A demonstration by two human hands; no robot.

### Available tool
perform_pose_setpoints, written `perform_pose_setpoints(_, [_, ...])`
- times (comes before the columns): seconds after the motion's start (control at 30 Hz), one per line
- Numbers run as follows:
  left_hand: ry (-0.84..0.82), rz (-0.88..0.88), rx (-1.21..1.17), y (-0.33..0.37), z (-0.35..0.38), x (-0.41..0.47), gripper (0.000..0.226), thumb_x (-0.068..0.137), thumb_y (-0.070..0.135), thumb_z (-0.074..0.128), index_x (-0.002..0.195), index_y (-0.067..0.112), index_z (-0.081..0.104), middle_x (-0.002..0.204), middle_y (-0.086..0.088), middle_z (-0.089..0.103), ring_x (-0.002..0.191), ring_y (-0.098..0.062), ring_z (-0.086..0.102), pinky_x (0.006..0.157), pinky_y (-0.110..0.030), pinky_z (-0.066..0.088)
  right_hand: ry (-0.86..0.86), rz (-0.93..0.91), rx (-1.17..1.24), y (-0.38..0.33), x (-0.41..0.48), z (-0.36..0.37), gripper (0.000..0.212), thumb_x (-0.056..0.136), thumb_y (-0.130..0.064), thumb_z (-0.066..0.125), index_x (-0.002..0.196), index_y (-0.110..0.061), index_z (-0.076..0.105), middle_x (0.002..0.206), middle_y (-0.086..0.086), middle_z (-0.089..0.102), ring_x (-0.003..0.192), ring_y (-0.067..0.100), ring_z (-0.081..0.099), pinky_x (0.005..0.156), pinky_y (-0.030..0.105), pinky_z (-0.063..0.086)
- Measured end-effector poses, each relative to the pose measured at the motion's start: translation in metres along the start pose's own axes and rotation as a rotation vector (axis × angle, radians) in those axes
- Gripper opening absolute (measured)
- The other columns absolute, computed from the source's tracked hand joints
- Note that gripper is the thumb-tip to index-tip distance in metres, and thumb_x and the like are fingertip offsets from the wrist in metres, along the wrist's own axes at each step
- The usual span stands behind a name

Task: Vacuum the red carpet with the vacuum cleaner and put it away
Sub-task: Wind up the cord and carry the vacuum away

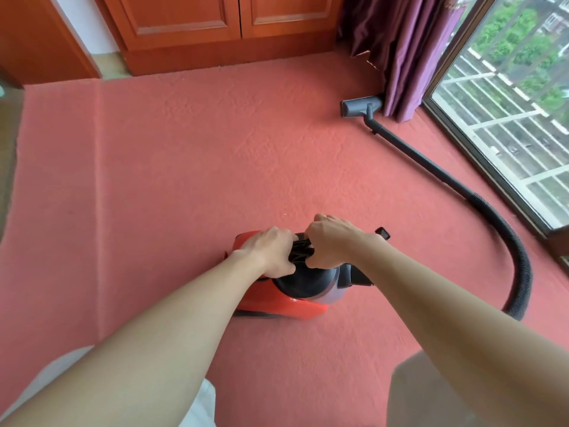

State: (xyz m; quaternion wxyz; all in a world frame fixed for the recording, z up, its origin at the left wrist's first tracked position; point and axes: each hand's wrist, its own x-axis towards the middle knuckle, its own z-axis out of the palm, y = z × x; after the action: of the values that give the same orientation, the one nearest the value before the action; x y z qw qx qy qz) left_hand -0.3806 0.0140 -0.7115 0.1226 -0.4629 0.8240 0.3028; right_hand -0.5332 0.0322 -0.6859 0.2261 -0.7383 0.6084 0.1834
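Your left hand (271,254) is wrapped around the left end of the black handle (300,251) on top of the vacuum cleaner (289,300), which sits on the red carpet (172,167) just in front of you. Your right hand (331,245) grips the handle's right end, so both hands are closed on the same bar, almost touching. This looks like lifting or shifting the body, so pull straight up with even force from each side and keep the canister level. To the right, the ribbed hose (520,266) loops wide toward the window (505,97); leave it slack as you move, or it may drag. The floor head (360,107) lies far off, against the purple curtain (403,53), so watch that it does not snag the fabric.
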Motion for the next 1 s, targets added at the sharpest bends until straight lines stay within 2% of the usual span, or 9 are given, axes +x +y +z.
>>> perform_pose_setpoints(0.1, [0.016, 0.012, -0.01, 0.001, 0.003, 0.0, 0.019, 0.077, 0.011, 0.059, 0.088, 0.026, 0.061, 0.08, 0.0, 0.064, 0.072, -0.024, 0.062, 0.052, -0.028, 0.04, -0.143, 0.051, 0.112, 0.002, 0.0, -0.003, 0.025, 0.076, -0.029, 0.066, 0.092, -0.012, 0.059, 0.075, 0.002, 0.058, 0.062, 0.02, 0.054, 0.05, 0.028, 0.041])
perform_pose_setpoints(0.17, [0.015, 0.029, 0.034, 0.0, 0.003, 0.005, 0.022, 0.077, 0.008, 0.058, 0.088, 0.027, 0.059, 0.081, 0.0, 0.062, 0.075, -0.026, 0.061, 0.057, -0.03, 0.042, -0.19, 0.068, 0.118, 0.003, 0.0, -0.001, 0.028, 0.077, -0.029, 0.067, 0.096, -0.012, 0.059, 0.073, 0.0, 0.058, 0.06, 0.018, 0.053, 0.048, 0.027, 0.041])
perform_pose_setpoints(0.3, [0.074, 0.094, 0.184, 0.007, -0.001, 0.014, 0.039, 0.076, 0.006, 0.057, 0.107, 0.029, 0.063, 0.093, -0.002, 0.066, 0.086, -0.029, 0.065, 0.065, -0.033, 0.043, 0.012, 0.153, 0.065, -0.002, -0.007, 0.017, 0.014, 0.078, -0.025, 0.06, 0.087, -0.017, 0.053, 0.074, 0.001, 0.055, 0.06, 0.021, 0.052, 0.048, 0.028, 0.039])
perform_pose_setpoints(0.4, [0.21, 0.227, 0.275, 0.024, -0.008, 0.033, 0.031, 0.075, 0.007, 0.058, 0.094, 0.031, 0.06, 0.091, 0.001, 0.07, 0.09, -0.027, 0.067, 0.082, -0.037, 0.046, 0.14, 0.278, 0.134, 0.012, -0.018, 0.021, 0.012, 0.08, -0.027, 0.055, 0.088, -0.019, 0.052, 0.073, 0.0, 0.052, 0.066, 0.026, 0.053, 0.058, 0.031, 0.042])
perform_pose_setpoints(0.47, [0.283, 0.329, 0.288, 0.047, -0.014, 0.051, 0.027, 0.076, 0.007, 0.06, 0.086, 0.031, 0.055, 0.089, 0.003, 0.069, 0.089, -0.024, 0.067, 0.091, -0.038, 0.045, 0.192, 0.378, 0.151, 0.033, -0.03, 0.019, 0.019, 0.08, -0.03, 0.054, 0.095, -0.018, 0.057, 0.078, 0.001, 0.057, 0.069, 0.029, 0.054, 0.059, 0.031, 0.042])
perform_pose_setpoints(0.57, [0.338, 0.468, 0.336, 0.092, -0.01, 0.077, 0.028, 0.077, 0.006, 0.06, 0.093, 0.029, 0.057, 0.096, 0.003, 0.069, 0.094, -0.024, 0.067, 0.089, -0.037, 0.043, 0.244, 0.484, 0.181, 0.072, -0.051, 0.024, 0.034, 0.075, -0.031, 0.054, 0.107, -0.023, 0.06, 0.084, 0.002, 0.064, 0.072, 0.031, 0.059, 0.058, 0.031, 0.045])
perform_pose_setpoints(0.7, [0.371, 0.586, 0.445, 0.144, 0.003, 0.113, 0.034, 0.079, 0.005, 0.06, 0.105, 0.026, 0.061, 0.102, 0.003, 0.067, 0.1, -0.024, 0.065, 0.088, -0.037, 0.044, 0.246, 0.616, 0.212, 0.12, -0.075, 0.033, 0.022, 0.078, -0.032, 0.055, 0.096, -0.018, 0.056, 0.078, 0.001, 0.055, 0.07, 0.03, 0.054, 0.058, 0.031, 0.042])
perform_pose_setpoints(0.9, [0.284, 0.752, 0.613, 0.211, 0.041, 0.171, 0.031, 0.082, 0.012, 0.06, 0.11, 0.024, 0.056, 0.103, 0.0, 0.068, 0.098, -0.025, 0.066, 0.091, -0.036, 0.045, 0.192, 0.722, 0.324, 0.194, -0.09, 0.072, 0.023, 0.079, -0.03, 0.052, 0.1, -0.021, 0.056, 0.079, -0.002, 0.054, 0.072, 0.027, 0.054, 0.061, 0.031, 0.043])
perform_pose_setpoints(1.0, [0.197, 0.83, 0.709, 0.248, 0.044, 0.18, 0.021, 0.084, 0.025, 0.059, 0.104, 0.023, 0.063, 0.102, -0.001, 0.069, 0.096, -0.026, 0.067, 0.085, -0.037, 0.049, 0.14, 0.71, 0.378, 0.22, -0.1, 0.081, 0.014, 0.078, -0.031, 0.053, 0.089, -0.022, 0.052, 0.072, -0.005, 0.052, 0.072, 0.026, 0.056, 0.058, 0.031, 0.043])
